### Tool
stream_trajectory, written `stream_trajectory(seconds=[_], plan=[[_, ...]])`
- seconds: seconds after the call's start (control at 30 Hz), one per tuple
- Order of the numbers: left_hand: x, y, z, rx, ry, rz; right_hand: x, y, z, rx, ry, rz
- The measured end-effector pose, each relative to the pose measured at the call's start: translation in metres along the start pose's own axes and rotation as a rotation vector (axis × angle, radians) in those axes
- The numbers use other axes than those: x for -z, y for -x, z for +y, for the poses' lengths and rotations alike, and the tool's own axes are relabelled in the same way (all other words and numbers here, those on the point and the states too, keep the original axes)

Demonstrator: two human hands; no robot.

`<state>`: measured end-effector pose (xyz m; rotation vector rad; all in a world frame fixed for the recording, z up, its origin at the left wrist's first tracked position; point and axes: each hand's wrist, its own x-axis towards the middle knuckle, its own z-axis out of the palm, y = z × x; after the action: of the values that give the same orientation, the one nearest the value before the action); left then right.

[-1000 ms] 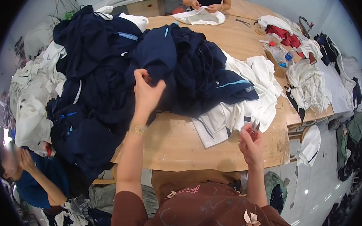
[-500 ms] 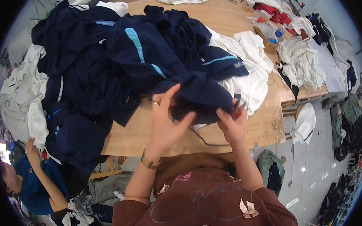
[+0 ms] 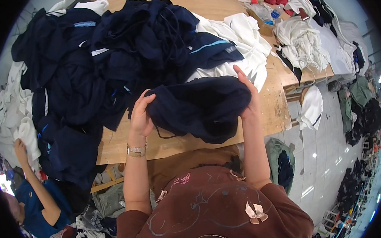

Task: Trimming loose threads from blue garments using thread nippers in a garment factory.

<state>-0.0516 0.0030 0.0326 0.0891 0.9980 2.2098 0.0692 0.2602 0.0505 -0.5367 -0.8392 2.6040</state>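
A dark navy garment (image 3: 198,112) is stretched between my two hands above the near edge of the table, a dark hollow opening in its folds. My left hand (image 3: 142,115) grips its left end, fingers bent over the cloth. At the right end my right hand (image 3: 250,96) holds the cloth, its fingers pointing up along the outer side and the thumb hidden. Below the left part hangs a thin dark cord (image 3: 167,136). Just beyond lies a heap of navy garments (image 3: 147,35) with light blue and white strips.
White cloth (image 3: 249,42) lies right of the navy heap on the wooden table (image 3: 268,115). A box of small items (image 3: 265,26) and white fabric (image 3: 303,44) stand farther right. At the left, a co-worker's hand (image 3: 20,149) touches pale cloth.
The navy garment has come off the heap's near edge and is now spread between my hands. My left hand moved left; my right hand rose. The dark object by my right fingers is out of sight.
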Motion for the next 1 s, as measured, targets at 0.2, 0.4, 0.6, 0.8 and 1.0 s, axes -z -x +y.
stream_trajectory(seconds=[0.2, 0.4, 0.6, 0.8, 1.0], plan=[[0.015, -0.009, -0.011, 0.110, 0.046, 0.048, 0.014, -0.005, 0.009, -0.051, -0.039, 0.080], [0.016, -0.011, -0.013, 0.146, 0.091, 0.020, 0.015, -0.006, 0.007, -0.061, -0.059, 0.094], [0.010, -0.008, -0.031, -0.175, -0.482, -0.038, -0.011, -0.001, 0.012, -0.065, -0.146, 0.133], [-0.046, 0.028, -0.101, -0.211, -0.445, -0.179, -0.093, 0.065, 0.028, -0.119, 0.714, -0.455], [-0.029, 0.050, 0.014, -0.624, -0.962, 0.083, -0.073, 0.072, -0.043, 0.352, 0.931, -0.276]])
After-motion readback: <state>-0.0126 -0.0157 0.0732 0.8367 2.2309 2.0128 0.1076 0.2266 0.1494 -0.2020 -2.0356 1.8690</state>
